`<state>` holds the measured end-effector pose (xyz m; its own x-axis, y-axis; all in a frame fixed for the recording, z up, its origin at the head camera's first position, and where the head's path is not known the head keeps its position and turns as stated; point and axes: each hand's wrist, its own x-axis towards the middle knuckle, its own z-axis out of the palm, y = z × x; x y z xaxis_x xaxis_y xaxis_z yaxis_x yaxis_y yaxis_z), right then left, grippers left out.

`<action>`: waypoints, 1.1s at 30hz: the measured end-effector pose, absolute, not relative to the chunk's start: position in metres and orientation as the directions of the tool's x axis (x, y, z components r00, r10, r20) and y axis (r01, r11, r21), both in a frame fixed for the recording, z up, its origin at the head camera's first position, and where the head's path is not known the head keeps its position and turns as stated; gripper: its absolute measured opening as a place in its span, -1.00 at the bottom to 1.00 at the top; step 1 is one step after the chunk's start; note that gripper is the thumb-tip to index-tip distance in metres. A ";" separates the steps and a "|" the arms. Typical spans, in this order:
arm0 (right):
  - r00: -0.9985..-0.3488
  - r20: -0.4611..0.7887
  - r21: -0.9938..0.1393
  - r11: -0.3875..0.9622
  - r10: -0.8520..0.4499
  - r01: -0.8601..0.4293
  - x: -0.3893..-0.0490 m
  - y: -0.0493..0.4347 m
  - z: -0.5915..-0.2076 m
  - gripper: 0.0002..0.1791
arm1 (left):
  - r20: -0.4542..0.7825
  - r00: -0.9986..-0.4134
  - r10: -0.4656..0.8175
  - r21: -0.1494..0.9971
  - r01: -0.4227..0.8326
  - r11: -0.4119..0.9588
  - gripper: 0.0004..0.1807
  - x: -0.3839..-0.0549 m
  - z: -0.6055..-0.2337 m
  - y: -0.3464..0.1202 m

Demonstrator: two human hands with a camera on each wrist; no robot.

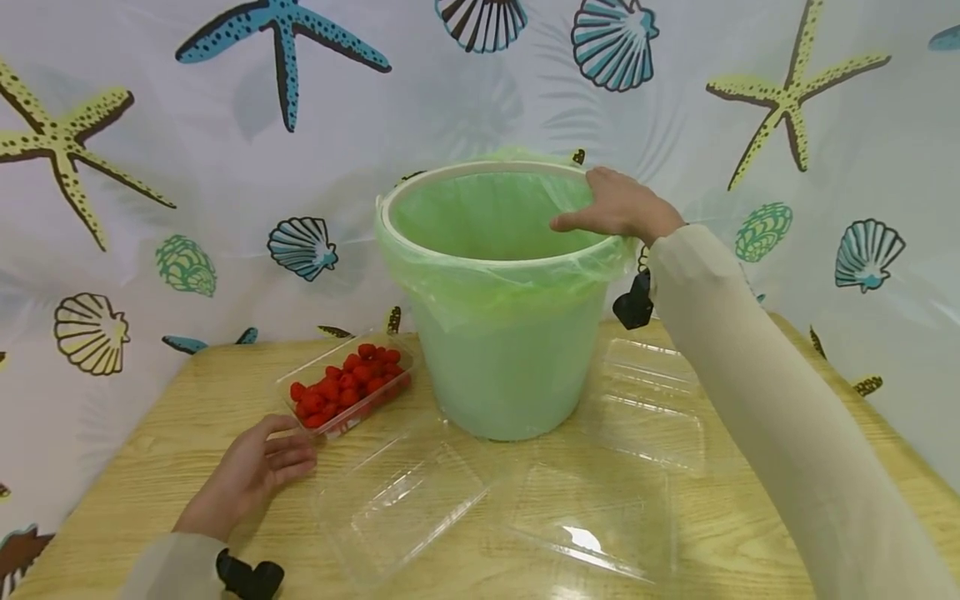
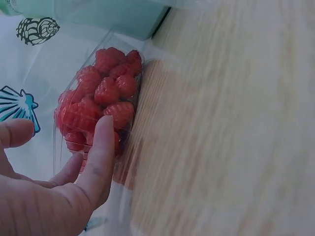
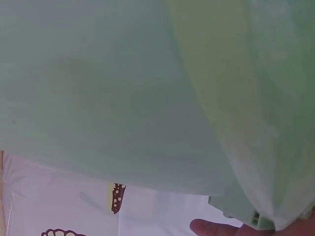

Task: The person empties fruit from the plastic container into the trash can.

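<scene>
At the right rim of the green-lined bin (image 1: 510, 358), my right hand (image 1: 626, 204) hooks its fingers over the edge, with the thumb inside the opening. The right wrist view shows the bin's pale wall (image 3: 98, 108), and a finger (image 3: 214, 227) reaches down outside it by a green bracket (image 3: 241, 209). My left hand (image 1: 258, 471) rests by the table, its relaxed fingers at the near corner of a clear plastic punnet (image 1: 401, 342) of raspberries (image 1: 348, 383). From the left wrist, the index finger (image 2: 101, 152) overlaps the raspberries (image 2: 93, 93).
Clear plastic trays lie on the wooden table (image 1: 240, 367): one in front of the bin (image 1: 405, 508), another at front right (image 1: 592, 525), and more clear plastic (image 1: 652, 408) right of the bin. A shell-and-starfish curtain (image 1: 480, 92) hangs behind the table.
</scene>
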<state>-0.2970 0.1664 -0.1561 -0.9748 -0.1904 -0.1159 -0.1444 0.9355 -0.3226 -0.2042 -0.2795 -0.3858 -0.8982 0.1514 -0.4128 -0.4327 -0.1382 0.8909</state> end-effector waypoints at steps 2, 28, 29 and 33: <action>-0.975 -0.117 -0.319 0.937 -0.189 -0.143 -0.297 0.166 -0.156 0.06 | -0.410 -0.901 0.141 0.888 -0.429 -0.162 -0.78 -0.208 -0.385 -0.280; -0.976 -0.121 -0.340 0.931 -0.181 -0.131 -0.297 0.166 -0.157 0.06 | -0.406 -0.907 -0.109 0.912 -0.395 -0.114 -0.85 -0.219 -0.385 -0.271; -0.976 -0.121 -0.338 0.932 -0.181 -0.131 -0.298 0.166 -0.157 0.06 | -0.406 -0.905 -0.129 0.913 -0.395 -0.102 -0.82 -0.218 -0.385 -0.270; -0.976 -0.120 -0.331 0.935 -0.180 -0.132 -0.298 0.167 -0.157 0.06 | -0.403 -0.888 -0.222 0.915 -0.398 -0.065 -0.70 -0.215 -0.383 -0.264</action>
